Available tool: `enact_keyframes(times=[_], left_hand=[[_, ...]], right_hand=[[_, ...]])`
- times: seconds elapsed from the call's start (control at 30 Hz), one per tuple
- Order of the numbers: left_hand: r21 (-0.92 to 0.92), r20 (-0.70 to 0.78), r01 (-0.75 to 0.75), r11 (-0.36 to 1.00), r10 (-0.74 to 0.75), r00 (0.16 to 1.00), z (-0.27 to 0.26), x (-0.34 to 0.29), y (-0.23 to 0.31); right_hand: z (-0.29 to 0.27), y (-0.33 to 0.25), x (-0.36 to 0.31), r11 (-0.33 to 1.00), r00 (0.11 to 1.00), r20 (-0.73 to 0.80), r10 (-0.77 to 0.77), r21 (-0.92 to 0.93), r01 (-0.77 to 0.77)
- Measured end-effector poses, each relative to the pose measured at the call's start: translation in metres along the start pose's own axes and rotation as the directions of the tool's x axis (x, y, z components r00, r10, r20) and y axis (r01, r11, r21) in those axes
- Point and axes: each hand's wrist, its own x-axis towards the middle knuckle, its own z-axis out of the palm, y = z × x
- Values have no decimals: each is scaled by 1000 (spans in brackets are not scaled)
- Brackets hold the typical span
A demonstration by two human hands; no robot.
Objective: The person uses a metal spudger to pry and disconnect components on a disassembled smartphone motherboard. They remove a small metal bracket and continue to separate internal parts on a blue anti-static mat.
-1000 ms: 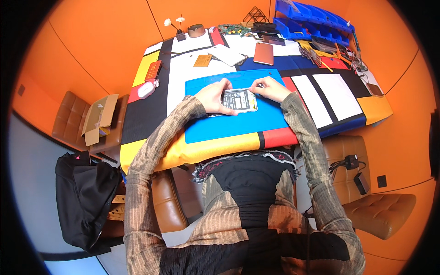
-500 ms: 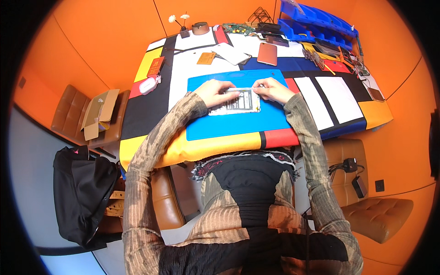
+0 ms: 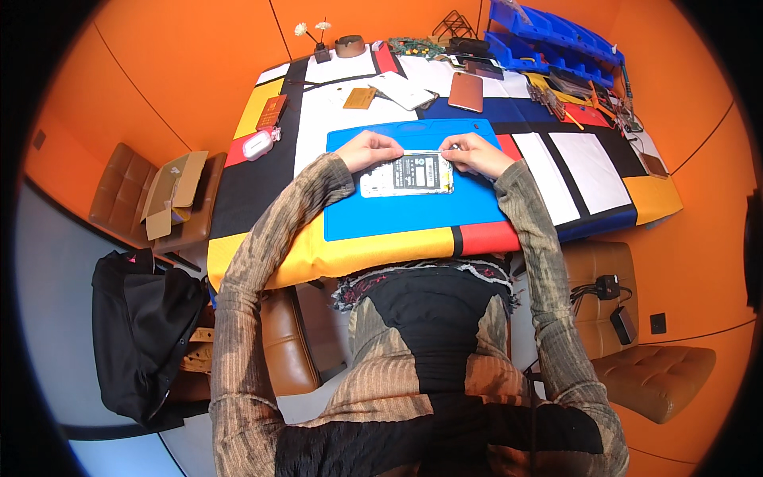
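A smartphone (image 3: pixel 387 181) with its back off lies flat on a blue work mat (image 3: pixel 413 219), its insides bared. Set in it is a dark battery (image 3: pixel 419 172) with pale print. My left hand (image 3: pixel 369 149) is closed, its fingertips pinching the phone's far edge left of the battery. At the far right corner my right hand (image 3: pixel 479 154) is closed too, thumb and fingers pressed together. A small dark bit shows at those fingertips, too small to name.
Beyond the mat lie a white tablet-like panel (image 3: pixel 402 91), a brown card (image 3: pixel 360 98) and a copper-coloured phone (image 3: pixel 466 92). A white case (image 3: pixel 257 145) sits at the left. Blue parts bins (image 3: pixel 548 52) stand at the far right, with several tools (image 3: pixel 547 102) in front.
My left hand has drawn back from over the phone toward its far edge, baring more of the battery. My right hand stays at the corner with hardly any shift.
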Motion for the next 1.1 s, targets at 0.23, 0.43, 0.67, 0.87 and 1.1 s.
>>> enact_keyframes(times=[0.23, 0.43, 0.67, 0.87, 1.1], left_hand=[[-53, -7, -13, 999, 12, 1000, 3, 3, -4], [-3, -106, -15, 1000, 14, 994, 12, 1, 3], [118, -246, 57, 991, -27, 969, 24, -3, 17], [118, -273, 82, 990, -47, 961, 25, -1, 14], [-16, -230, 60, 998, -62, 971, 17, 3, 6]], right_hand=[[4, -6, -1, 999, 996, -78, 35, 27, -33], [13, -3, 7, 1000, 992, -126, 6, -25, -9], [15, 6, 13, 997, 991, -123, -61, -60, 54], [8, 7, 10, 994, 1000, 3, -25, 107, 24], [-1, -2, 0, 949, 998, 61, 35, 312, -52]])
